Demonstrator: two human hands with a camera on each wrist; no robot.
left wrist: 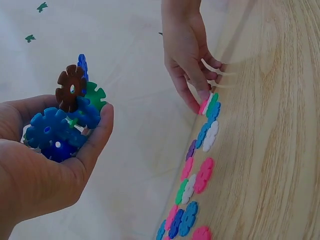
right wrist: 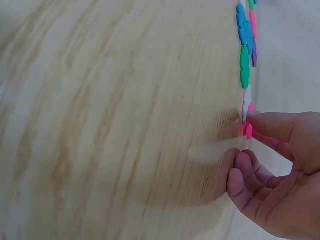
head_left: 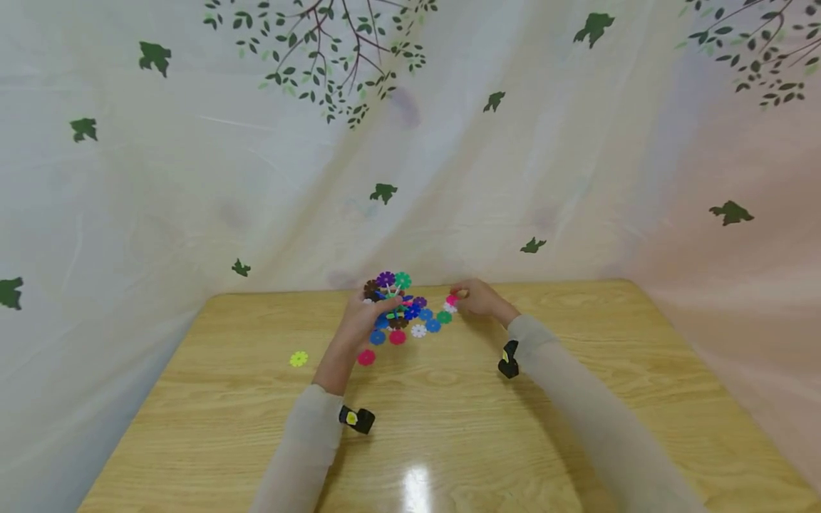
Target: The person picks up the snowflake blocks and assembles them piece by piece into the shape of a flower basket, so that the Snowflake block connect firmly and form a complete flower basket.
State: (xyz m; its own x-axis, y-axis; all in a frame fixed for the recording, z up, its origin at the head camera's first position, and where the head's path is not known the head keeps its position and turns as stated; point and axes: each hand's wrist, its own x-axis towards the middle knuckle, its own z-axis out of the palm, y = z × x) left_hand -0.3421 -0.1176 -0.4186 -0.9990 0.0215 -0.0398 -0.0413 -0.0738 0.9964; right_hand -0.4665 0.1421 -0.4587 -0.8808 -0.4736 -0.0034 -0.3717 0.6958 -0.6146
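My left hand (head_left: 358,322) grips a bunch of flower-shaped plastic discs. In the left wrist view a brown disc (left wrist: 66,95), a blue disc (left wrist: 46,128) and a green disc (left wrist: 96,94) stick out above the palm; the lower ones are partly hidden by the fingers. Over at the table's far edge, my right hand (head_left: 481,298) pinches a pink disc (right wrist: 248,131) between thumb and forefinger, its other fingers curled down at the tabletop. Right beside that pink disc lies a white disc (head_left: 450,308), with a green disc (head_left: 445,317) just past it.
Several more discs lie on the wooden table (head_left: 436,406) between the hands, among them a white disc (head_left: 419,330) and a red-pink disc (head_left: 366,358). A yellow disc (head_left: 298,359) sits apart to the left. Behind the table hangs a leaf-patterned curtain (head_left: 308,199).
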